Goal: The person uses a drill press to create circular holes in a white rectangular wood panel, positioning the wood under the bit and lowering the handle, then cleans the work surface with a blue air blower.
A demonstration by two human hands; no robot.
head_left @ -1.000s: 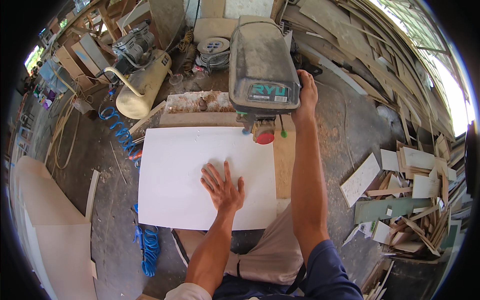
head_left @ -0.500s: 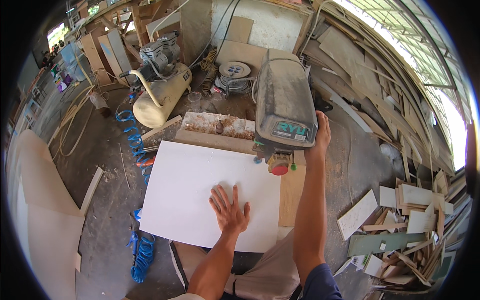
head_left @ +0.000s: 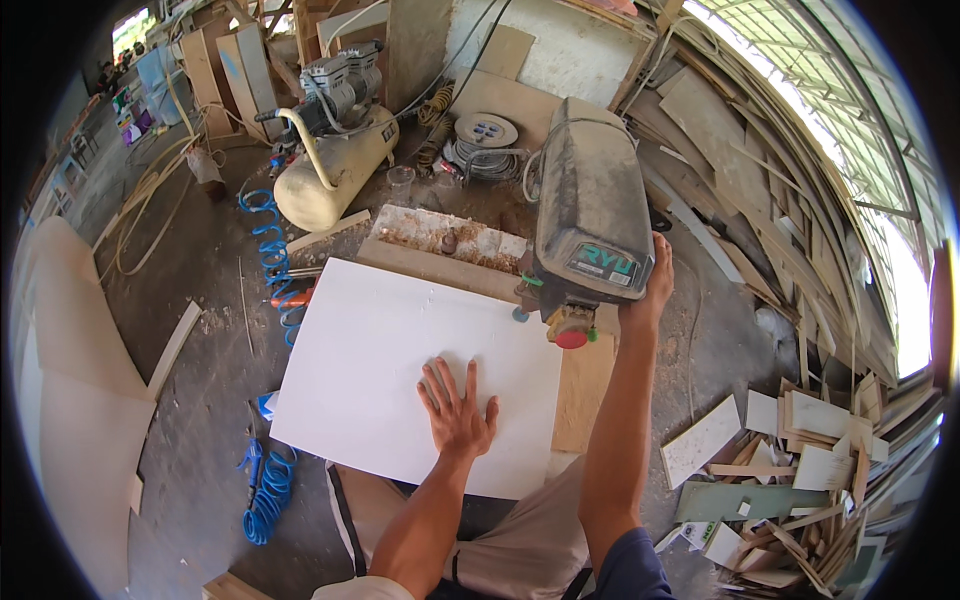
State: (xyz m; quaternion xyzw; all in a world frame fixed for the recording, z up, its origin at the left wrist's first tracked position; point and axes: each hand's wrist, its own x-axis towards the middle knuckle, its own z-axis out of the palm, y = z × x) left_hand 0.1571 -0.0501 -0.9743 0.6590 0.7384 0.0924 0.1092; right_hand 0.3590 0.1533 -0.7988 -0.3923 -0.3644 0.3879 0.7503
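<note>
My left hand [head_left: 460, 415] lies flat with fingers spread on a white board [head_left: 370, 380], just right of the board's middle. The board rests above my lap, its far right corner beneath a dusty dark machine that looks like a drill press [head_left: 595, 200]. A red button [head_left: 571, 340] shows at the machine's front, with a green knob beside it. At the machine's right side is my right hand [head_left: 648, 285], its fingers curled along the housing's edge. What it grips there is partly hidden. The drill bit, if any, is hidden under the housing.
Beyond the board stand a cream air compressor [head_left: 335, 165] and a cable reel [head_left: 485, 140]. Blue coiled air hose [head_left: 268, 505] lies on the floor at left. Offcuts [head_left: 800, 470] pile up at right. A pale curved sheet [head_left: 80, 400] stands at far left.
The whole view has turned a little, so the machine and compressor sit slightly farther right. Both hands keep their places on the board and at the machine.
</note>
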